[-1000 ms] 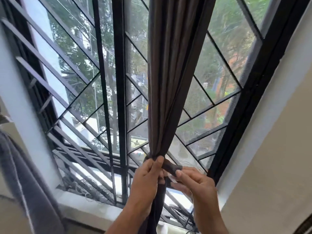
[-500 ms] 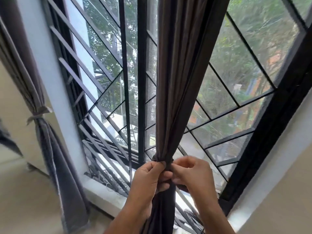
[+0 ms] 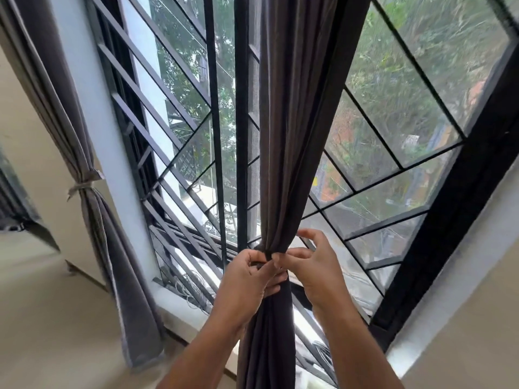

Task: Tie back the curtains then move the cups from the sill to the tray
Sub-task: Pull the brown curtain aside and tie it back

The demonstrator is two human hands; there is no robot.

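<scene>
A dark brown curtain (image 3: 292,130) hangs gathered into a narrow column in front of the window. My left hand (image 3: 247,279) grips the bunched cloth at waist height and pinches a dark tie band (image 3: 262,255) wrapped around it. My right hand (image 3: 311,265) touches the same band from the right, thumb and forefinger pinched at the band, the other fingers spread. A second grey curtain (image 3: 84,141) at the left is bound with a pale tie (image 3: 84,184). No cups or tray are in view.
A black-framed window (image 3: 455,228) with a diagonal metal grille (image 3: 157,153) fills the view. A white sill (image 3: 179,310) runs below it, with tangled wires beside the grille. Cream walls lie left and right.
The view has swung right and the left tied curtain has come fully into sight. My right hand's fingers have spread away from the band; my left hand keeps its grip.
</scene>
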